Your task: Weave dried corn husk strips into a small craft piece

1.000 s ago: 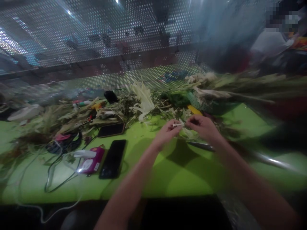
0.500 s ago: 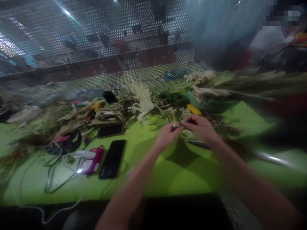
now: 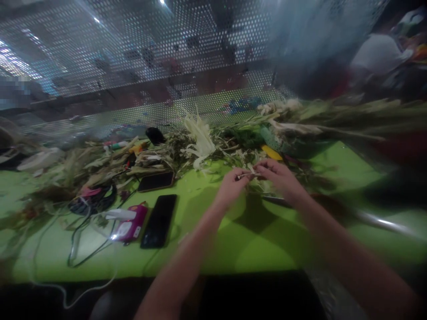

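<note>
My left hand (image 3: 234, 184) and my right hand (image 3: 276, 177) meet over the green table (image 3: 213, 249), fingers pinched close together. Between the fingertips runs a thin pale strip (image 3: 248, 174), perhaps a piece of dried husk; it is too small and blurred to name surely. Below my right hand lies a dark blade-like tool (image 3: 277, 201), partly covered by the wrist. Just behind the hands sits a yellow object (image 3: 271, 152) among scraps. Pale corn husks (image 3: 200, 140) stand upright in the heap of dried plant pieces behind my left hand.
Two phones (image 3: 159, 221) (image 3: 155, 181) lie left of my arms, beside a magenta device (image 3: 132, 224) with a white cable. A green bowl (image 3: 280, 141) with dried husks stands at the back right. A perforated metal screen (image 3: 160, 58) rises behind. Another person (image 3: 378, 55) is far right.
The view has shifted slightly, so things on the table appear a little further right. My hands stay together, and the pale strip between the fingertips shows more clearly.
</note>
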Available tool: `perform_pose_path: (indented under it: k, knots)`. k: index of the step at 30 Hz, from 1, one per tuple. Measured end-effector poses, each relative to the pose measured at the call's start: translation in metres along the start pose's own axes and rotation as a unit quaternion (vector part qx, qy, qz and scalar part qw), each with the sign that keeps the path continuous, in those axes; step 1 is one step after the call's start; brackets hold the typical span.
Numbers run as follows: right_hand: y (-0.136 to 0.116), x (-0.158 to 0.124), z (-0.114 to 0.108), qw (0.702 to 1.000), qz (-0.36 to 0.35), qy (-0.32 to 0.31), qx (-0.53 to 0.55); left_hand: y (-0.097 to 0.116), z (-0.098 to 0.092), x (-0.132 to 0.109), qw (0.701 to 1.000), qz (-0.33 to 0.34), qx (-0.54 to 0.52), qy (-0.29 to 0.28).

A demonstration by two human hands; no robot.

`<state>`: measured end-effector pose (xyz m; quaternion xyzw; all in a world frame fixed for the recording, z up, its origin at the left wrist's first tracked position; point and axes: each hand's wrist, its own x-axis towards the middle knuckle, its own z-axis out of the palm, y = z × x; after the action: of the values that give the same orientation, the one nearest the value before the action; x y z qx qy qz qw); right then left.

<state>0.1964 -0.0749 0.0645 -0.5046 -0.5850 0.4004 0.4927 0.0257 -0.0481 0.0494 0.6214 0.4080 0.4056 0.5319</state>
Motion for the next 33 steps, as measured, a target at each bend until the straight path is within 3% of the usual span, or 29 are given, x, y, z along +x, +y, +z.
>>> perform_pose_path:
  k: [4, 12, 18, 21, 24, 26, 30, 33]
  knots:
    - [0.001, 0.001, -0.002, 0.998, 0.014, 0.022, -0.061, 0.001, -0.002, 0.000, 0.998, -0.032, -0.049, -0.013]
    - [0.002, 0.001, -0.002, 0.994, -0.025, 0.035, -0.097, 0.002, -0.003, -0.001, 0.994, -0.035, -0.097, -0.039]
    - [0.005, 0.001, 0.000, 0.991, -0.048, 0.038, -0.118, 0.003, -0.002, -0.003, 0.991, -0.036, -0.126, -0.025]
    - [0.004, 0.001, -0.003, 0.977, -0.111, 0.058, -0.170, -0.001, -0.003, -0.001, 0.990, -0.045, -0.130, -0.020]
    - [0.001, 0.000, -0.005, 0.941, -0.231, 0.089, -0.231, -0.006, -0.004, 0.004, 0.990, -0.055, -0.127, -0.002]
    - [-0.001, -0.002, -0.005, 0.919, -0.286, 0.077, -0.262, -0.009, -0.004, 0.006, 0.991, -0.060, -0.117, 0.012]
    - [-0.001, -0.003, -0.001, 0.897, -0.320, 0.011, -0.306, -0.011, -0.002, 0.006, 0.992, -0.063, -0.112, 0.006]
    - [0.002, -0.004, 0.001, 0.889, -0.323, 0.012, -0.324, -0.009, 0.000, 0.004, 0.989, -0.075, -0.127, -0.002]
